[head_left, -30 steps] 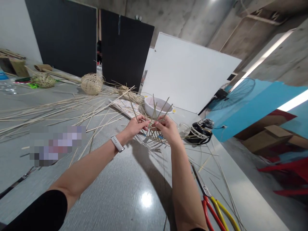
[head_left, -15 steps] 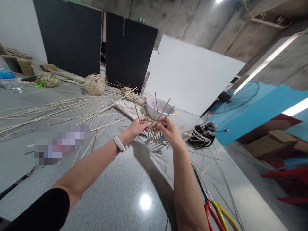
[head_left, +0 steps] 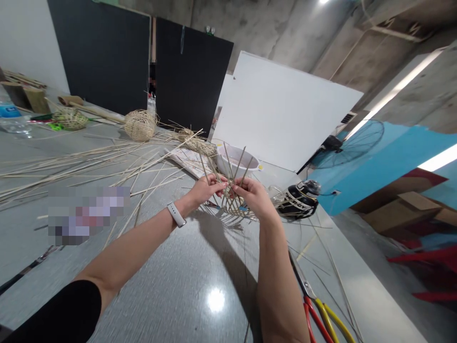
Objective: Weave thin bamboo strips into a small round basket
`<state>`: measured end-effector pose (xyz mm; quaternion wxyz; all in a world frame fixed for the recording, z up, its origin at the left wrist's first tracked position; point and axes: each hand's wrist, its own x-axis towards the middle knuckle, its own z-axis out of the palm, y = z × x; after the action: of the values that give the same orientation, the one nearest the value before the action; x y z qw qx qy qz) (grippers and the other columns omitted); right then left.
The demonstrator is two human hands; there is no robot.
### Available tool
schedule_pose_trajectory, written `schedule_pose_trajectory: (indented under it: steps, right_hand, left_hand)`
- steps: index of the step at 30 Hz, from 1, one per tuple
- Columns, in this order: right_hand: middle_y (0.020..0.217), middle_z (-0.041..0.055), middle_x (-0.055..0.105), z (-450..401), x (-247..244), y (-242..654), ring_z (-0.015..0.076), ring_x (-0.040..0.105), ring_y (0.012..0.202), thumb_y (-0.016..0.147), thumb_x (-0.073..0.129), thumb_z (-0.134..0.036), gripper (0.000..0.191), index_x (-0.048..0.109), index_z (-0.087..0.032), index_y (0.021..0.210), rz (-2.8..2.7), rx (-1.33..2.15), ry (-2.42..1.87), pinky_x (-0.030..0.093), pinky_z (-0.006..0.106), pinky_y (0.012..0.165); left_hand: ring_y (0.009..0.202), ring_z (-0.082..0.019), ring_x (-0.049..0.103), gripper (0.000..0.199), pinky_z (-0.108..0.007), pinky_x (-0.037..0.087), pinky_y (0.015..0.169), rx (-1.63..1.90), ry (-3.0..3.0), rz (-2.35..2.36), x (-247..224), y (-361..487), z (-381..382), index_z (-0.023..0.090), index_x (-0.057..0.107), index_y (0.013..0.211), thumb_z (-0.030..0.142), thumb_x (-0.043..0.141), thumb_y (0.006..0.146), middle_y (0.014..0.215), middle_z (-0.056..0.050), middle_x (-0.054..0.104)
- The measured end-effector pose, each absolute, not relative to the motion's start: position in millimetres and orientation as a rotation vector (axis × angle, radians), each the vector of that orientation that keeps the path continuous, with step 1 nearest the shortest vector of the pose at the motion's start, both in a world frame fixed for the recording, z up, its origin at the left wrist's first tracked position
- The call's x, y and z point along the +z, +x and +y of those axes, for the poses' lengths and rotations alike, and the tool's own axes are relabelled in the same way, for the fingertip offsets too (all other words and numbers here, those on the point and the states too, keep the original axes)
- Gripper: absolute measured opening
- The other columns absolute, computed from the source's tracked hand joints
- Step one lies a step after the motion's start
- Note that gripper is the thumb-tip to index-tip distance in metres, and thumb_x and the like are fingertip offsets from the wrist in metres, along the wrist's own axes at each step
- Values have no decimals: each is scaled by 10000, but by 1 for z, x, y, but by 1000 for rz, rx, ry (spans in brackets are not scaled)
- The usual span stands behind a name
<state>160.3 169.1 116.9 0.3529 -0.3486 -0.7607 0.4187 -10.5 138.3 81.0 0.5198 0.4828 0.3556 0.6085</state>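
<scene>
A partly woven bamboo basket [head_left: 233,206] is between my two hands above the grey table, its loose strips sticking up and away from me. My left hand [head_left: 207,189] pinches strips at the basket's upper left, thumb pointing right. From the other side, my right hand [head_left: 251,194] closes thumb and fingers on strips close to the left thumb. The strips gather between the fingertips; which strip each hand grips is too fine to make out. Behind the basket stands a white basin [head_left: 224,164].
Long bamboo strips [head_left: 82,159] spread over the table's left. A round woven ball [head_left: 140,126] and another woven piece [head_left: 69,119] lie farther back. Shears with red and yellow handles [head_left: 317,300] lie by my right forearm. A black bottle [head_left: 299,200] stands right of the basket.
The upright strips have tilted and drawn in toward my fingertips. My right hand has shifted slightly down and right; my left hand stays nearly in place.
</scene>
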Motion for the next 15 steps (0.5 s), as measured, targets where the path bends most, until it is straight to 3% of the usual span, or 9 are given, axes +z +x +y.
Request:
schedule_pose_trajectory:
  steps: [7,15]
  right_hand:
    - [711,10,643,167,117,161,145,592,656,759,690,-375,232,617,-164,824,-2023,1193,-850,451,296,662]
    - [691,4,634,166,118,160,139,579,652,772,703,-387,238,595,-175,772,-2024,1250,-817,438,287,658]
  left_hand:
    - [385,-82,520,325,-198,404,425,1495,1187,886,77,-8,139,131,636,882,416,746,774,508,46,593]
    - [374,-76,510,341,-182,397,408,1575,1179,836,76,-5,140,178,520,805,401,769,740,482,69,577]
